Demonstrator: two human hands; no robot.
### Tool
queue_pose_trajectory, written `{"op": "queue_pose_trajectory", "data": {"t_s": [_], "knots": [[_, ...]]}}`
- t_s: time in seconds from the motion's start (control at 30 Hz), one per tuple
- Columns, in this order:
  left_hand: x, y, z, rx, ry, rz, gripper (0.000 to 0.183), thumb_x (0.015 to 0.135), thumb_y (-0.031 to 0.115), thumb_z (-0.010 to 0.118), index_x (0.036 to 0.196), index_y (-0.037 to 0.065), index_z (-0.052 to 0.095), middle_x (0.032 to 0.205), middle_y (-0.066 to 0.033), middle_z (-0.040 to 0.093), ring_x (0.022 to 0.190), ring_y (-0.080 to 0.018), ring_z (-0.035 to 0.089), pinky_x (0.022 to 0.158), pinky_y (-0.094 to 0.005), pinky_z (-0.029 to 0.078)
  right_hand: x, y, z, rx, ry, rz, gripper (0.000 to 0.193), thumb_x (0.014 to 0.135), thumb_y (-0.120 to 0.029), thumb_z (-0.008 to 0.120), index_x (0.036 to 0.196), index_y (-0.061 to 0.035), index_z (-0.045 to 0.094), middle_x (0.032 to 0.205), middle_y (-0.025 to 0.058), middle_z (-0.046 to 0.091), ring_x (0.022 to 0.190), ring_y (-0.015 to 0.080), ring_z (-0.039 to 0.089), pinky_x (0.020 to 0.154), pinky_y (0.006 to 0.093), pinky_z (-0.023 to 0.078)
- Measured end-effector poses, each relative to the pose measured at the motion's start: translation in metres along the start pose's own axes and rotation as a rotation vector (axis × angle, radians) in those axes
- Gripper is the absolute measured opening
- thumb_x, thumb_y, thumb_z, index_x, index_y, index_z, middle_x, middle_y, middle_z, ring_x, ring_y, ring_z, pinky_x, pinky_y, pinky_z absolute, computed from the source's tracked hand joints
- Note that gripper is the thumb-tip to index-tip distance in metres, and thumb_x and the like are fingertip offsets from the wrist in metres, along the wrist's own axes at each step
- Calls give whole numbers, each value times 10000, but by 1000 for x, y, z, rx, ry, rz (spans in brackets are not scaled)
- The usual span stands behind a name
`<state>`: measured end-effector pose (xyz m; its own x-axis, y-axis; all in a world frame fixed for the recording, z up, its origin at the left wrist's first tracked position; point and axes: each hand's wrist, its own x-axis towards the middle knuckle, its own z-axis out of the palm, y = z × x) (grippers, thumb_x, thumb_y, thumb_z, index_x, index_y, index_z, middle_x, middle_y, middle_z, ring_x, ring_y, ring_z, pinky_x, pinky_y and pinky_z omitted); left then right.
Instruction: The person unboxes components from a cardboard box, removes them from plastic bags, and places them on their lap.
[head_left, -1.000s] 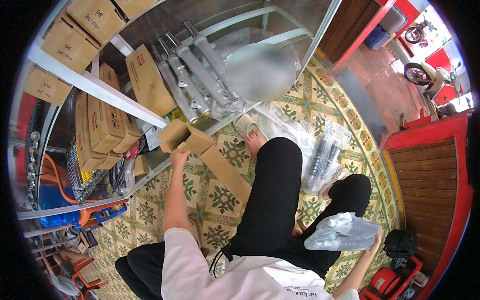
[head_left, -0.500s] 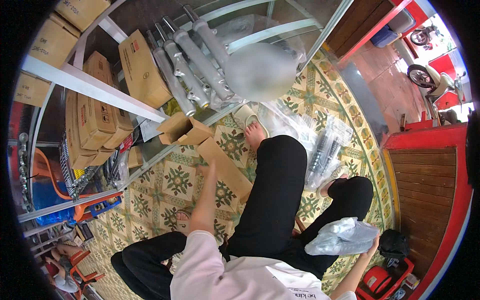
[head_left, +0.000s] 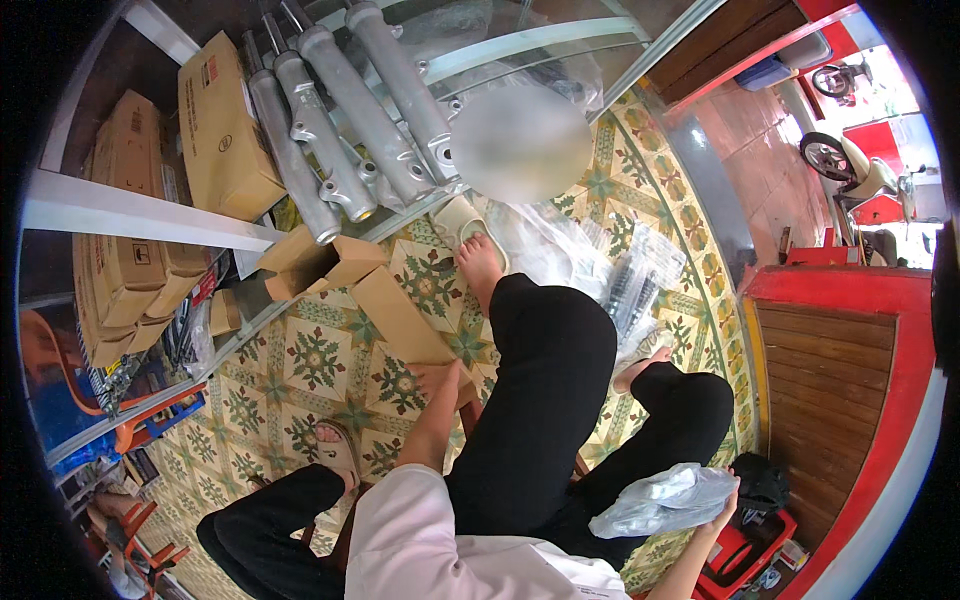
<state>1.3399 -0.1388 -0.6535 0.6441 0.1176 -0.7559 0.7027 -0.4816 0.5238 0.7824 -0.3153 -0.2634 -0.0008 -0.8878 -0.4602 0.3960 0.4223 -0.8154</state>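
My left hand [head_left: 437,378] reaches down beside my black-trousered knee, to the near end of a long brown cardboard box [head_left: 400,318]. Its fingers are stretched out over the box's edge, and no grip on the box shows. The box's flaps [head_left: 345,262] stand open at the far end. At the lower right my right hand [head_left: 722,508] holds the end of a package in cloudy clear plastic [head_left: 660,503], above my right thigh. What is inside looks pale and cannot be made out.
Several grey metal fork tubes [head_left: 335,125] lean at the shelf beside cardboard cartons [head_left: 222,135]. Plastic-wrapped dark parts [head_left: 640,285] lie on the patterned tile floor. Another dark-trousered leg [head_left: 275,535] is at the left. A red tray [head_left: 745,555] stands at the lower right.
My left hand has come down along the box to its near end. My right hand still holds the plastic package. The whole view has shifted a little.
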Motion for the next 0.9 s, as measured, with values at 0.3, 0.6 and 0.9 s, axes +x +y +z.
{"op": "queue_pose_trajectory", "data": {"t_s": [0.3,0.6,0.9], "knots": [[11,13,-116,330,-194,14,1129,684,453,780,1531,89,127,1407,-224,421,1257,-333,471,1021,-434,408,21,21,-33,-35,-12,-89,472,907,-301,583,1309,-60,523,1300,97,568,1204,265,525,1060,443,388],[-45,281,-222,704,-226,201,1061,653,443,760,1440,-79,277,1182,-242,598,1010,-281,629,781,-387,526,15,35,-39,50,22,-103,527,892,-318,590,1323,-28,499,1266,127,574,1175,279,537,1033,444,407],[-7,379,-192,596,-364,222,1077,653,719,703,1460,85,375,1525,-157,298,1372,-296,316,1101,-428,295,20,63,-50,174,5,-128,467,900,-307,585,1304,-83,518,1300,92,562,1204,281,520,1039,452,408]]}}
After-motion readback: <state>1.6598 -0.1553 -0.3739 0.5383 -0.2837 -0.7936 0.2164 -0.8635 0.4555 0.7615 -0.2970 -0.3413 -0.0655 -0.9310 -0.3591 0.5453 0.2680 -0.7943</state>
